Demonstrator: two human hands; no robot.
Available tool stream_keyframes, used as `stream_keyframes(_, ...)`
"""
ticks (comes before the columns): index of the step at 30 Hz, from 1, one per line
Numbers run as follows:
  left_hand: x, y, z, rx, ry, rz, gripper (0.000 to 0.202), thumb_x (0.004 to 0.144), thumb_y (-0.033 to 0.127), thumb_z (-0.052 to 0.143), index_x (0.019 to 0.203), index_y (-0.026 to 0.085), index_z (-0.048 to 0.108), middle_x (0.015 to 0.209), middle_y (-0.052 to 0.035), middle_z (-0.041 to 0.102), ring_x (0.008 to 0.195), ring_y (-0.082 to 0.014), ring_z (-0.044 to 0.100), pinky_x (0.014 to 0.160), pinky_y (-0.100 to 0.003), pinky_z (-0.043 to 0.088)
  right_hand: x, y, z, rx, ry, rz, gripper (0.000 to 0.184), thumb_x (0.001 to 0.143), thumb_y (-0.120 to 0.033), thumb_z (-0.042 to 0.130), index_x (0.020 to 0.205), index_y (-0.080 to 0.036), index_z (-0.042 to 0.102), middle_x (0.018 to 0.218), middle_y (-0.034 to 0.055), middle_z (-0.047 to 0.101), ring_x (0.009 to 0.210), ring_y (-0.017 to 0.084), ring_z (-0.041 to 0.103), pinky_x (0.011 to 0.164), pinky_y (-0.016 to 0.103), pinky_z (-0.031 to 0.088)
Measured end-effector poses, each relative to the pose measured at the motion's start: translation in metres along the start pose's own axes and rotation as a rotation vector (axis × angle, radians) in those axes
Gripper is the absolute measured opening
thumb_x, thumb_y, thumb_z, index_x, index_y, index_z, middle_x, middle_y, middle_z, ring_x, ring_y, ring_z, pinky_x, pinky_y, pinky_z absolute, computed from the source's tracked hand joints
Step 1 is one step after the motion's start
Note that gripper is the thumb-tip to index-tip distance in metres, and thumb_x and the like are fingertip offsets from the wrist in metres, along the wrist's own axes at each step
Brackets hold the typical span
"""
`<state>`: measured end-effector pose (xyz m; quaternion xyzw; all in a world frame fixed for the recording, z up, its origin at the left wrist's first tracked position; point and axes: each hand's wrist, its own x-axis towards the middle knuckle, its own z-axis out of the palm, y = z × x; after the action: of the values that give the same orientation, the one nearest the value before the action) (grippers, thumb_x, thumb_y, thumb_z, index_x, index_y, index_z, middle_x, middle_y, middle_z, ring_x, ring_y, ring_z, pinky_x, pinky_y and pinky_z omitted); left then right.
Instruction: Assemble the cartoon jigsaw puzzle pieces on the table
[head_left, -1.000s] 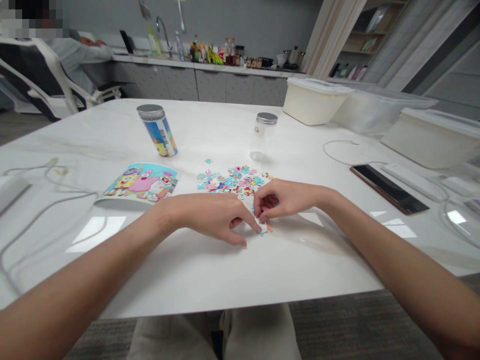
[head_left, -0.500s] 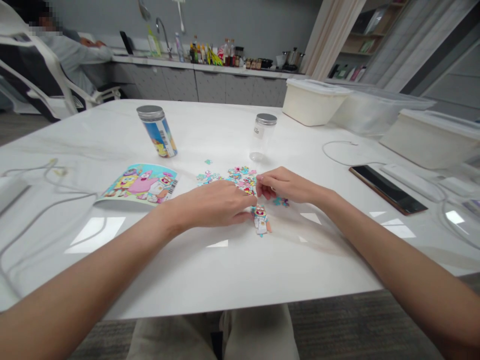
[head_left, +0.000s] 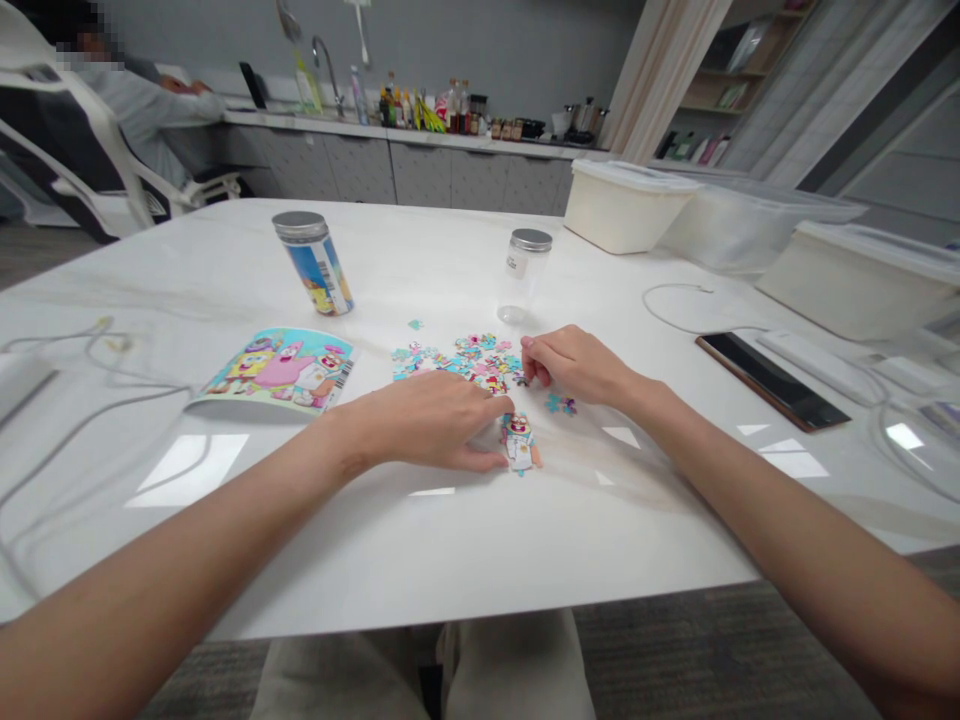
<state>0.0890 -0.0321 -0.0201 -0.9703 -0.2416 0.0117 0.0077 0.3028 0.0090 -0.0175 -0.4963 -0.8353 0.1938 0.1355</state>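
A small joined section of jigsaw puzzle (head_left: 520, 446), showing a cartoon figure in white, lies flat on the white table. My left hand (head_left: 442, 420) is beside its left edge, palm down, with thumb and forefinger apart and their tips at the section. Loose jigsaw pieces (head_left: 484, 350) are spread in a pile beyond my left hand, which hides some of them. My right hand (head_left: 570, 362) is at the pile's right side, its fingers curled in around a small dark jigsaw piece (head_left: 520, 380). Below that hand lie a few turquoise and purple pieces (head_left: 561, 404).
A curled picture sheet (head_left: 277, 370) lies left, with a printed canister (head_left: 313, 262) behind it. A clear jar (head_left: 525, 275) stands beyond the pile. At right are a phone (head_left: 772, 380), cables and plastic boxes (head_left: 630, 205). A person (head_left: 150, 110) sits at the far counter.
My left thumb and forefinger have spread apart, and the hand has eased slightly down. My right hand has shifted a little to the right and up, uncovering a dark piece at its fingertips.
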Motion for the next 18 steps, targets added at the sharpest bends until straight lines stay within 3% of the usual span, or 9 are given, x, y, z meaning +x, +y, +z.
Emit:
stream_keyframes(4, 0.0022, 0.0027, 0.0024, -0.036, 0.121, 0.068, 0.038, 0.088, 0.046, 0.057, 0.108, 0.013, 0.061, 0.110, -0.0124, 0.062, 0.096, -0.0227, 0.060, 0.081, -0.032, 0.046, 0.0008, 0.0003, 0.0005, -0.017, 0.013, 0.003, 0.049, 0.097, -0.035, 0.031, 0.064, -0.017, 0.063, 0.062, 0.0005, 0.063, 0.059, 0.013, 0.053, 0.063, 0.025, 0.034)
stream_keyframes(7, 0.0041, 0.0060, 0.0037, -0.096, 0.130, 0.079, 0.038, 0.087, 0.044, 0.060, 0.108, 0.013, 0.060, 0.110, -0.0123, 0.062, 0.099, -0.0232, 0.059, 0.089, -0.034, 0.045, 0.0007, 0.0002, 0.0009, -0.011, 0.010, 0.014, 0.049, 0.097, -0.035, 0.032, 0.064, -0.018, 0.063, 0.062, 0.0001, 0.063, 0.059, 0.013, 0.054, 0.063, 0.025, 0.034)
stream_keyframes(11, 0.0053, 0.0086, 0.0046, -0.143, 0.113, 0.073, 0.034, 0.088, 0.040, 0.060, 0.107, 0.013, 0.061, 0.108, -0.0113, 0.063, 0.098, -0.0230, 0.060, 0.087, -0.034, 0.045, 0.0010, 0.0007, 0.0008, -0.019, 0.046, 0.055, 0.049, 0.096, -0.034, 0.032, 0.062, -0.018, 0.062, 0.060, 0.0003, 0.062, 0.060, 0.013, 0.054, 0.063, 0.025, 0.033)
stream_keyframes(18, 0.0036, 0.0090, 0.0037, -0.166, 0.118, 0.092, 0.028, 0.088, 0.037, 0.061, 0.105, 0.015, 0.060, 0.109, -0.0100, 0.063, 0.097, -0.0222, 0.060, 0.085, -0.033, 0.046, 0.0039, 0.0051, -0.0037, 0.039, 0.248, 0.263, 0.051, 0.095, -0.033, 0.030, 0.058, -0.018, 0.063, 0.056, 0.0021, 0.062, 0.063, 0.017, 0.056, 0.063, 0.027, 0.032)
